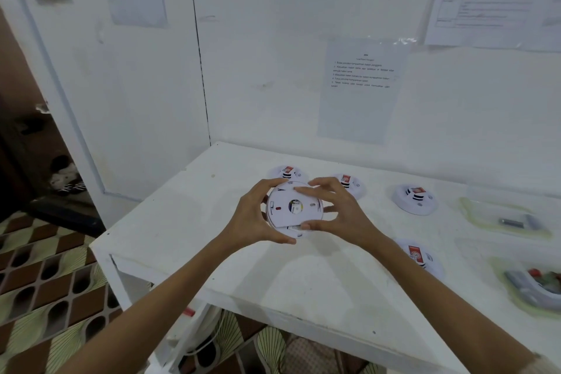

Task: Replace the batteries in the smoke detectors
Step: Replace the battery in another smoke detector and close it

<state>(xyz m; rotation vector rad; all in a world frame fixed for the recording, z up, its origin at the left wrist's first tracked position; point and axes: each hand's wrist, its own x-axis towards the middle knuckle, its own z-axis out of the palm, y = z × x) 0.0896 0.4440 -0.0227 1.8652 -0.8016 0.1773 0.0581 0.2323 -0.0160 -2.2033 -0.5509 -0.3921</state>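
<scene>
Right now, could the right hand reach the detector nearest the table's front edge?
Probably, once freed: the right hand grips the held detector with the left hand, yet the near detector lies uncovered beside its forearm.

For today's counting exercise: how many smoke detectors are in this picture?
5 smoke detectors: one gripped by the left hand and right hand; two on the table just behind them; one farther right; one beside the right forearm. More may be hidden.

A white table [273, 276] stands against the wall [273, 55]. A printed sheet [361, 100] hangs above the table's far edge; patterned floor tiles [45, 297] lie to its left.
</scene>
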